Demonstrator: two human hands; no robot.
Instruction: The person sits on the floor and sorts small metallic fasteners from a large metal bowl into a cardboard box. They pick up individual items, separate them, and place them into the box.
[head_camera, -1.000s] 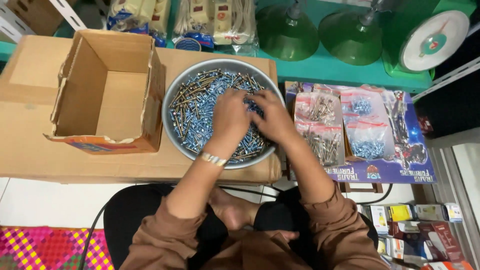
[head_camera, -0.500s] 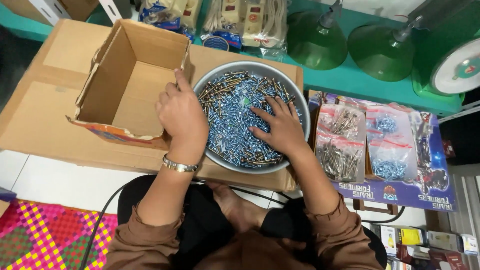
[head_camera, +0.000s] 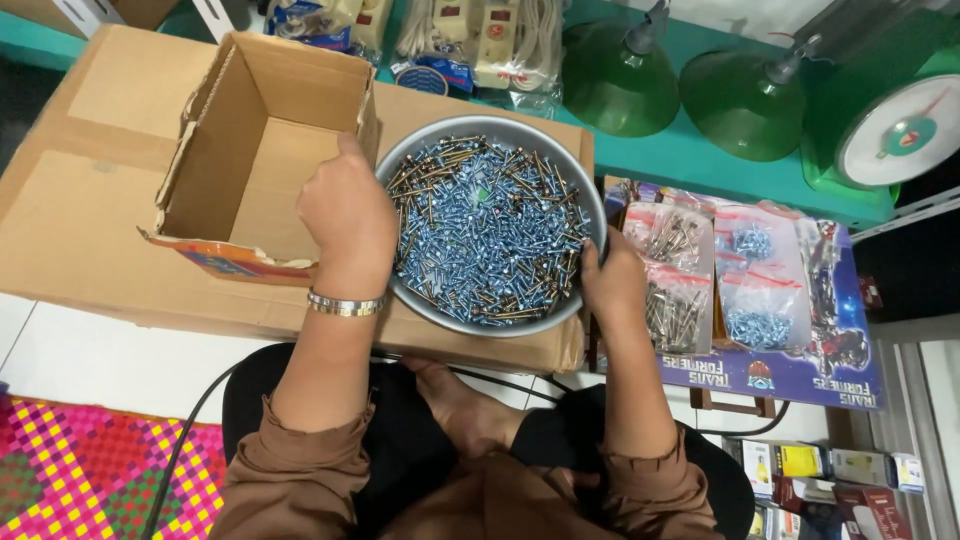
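Observation:
A round metal bowl (head_camera: 400, 152) full of blue and brass screws (head_camera: 490, 225) rests on a flattened cardboard sheet (head_camera: 90, 220). My left hand (head_camera: 345, 215) grips the bowl's left rim, thumb up beside the open cardboard box (head_camera: 265, 150). My right hand (head_camera: 612, 280) holds the bowl's right rim, fingers curled over the edge. A metal bracelet (head_camera: 345, 303) circles my left wrist. Brown sleeves cover both forearms lower down.
Small clear bags of screws (head_camera: 700, 270) lie on a printed blue board (head_camera: 800, 370) to the right. Two green lamp shades (head_camera: 690, 85) and a weighing scale (head_camera: 905, 130) stand on a teal shelf behind. Packaged sockets (head_camera: 480, 40) sit at the back.
My right hand left the screws and moved to the bowl's right rim. My left hand shifted onto the left rim. The view came closer.

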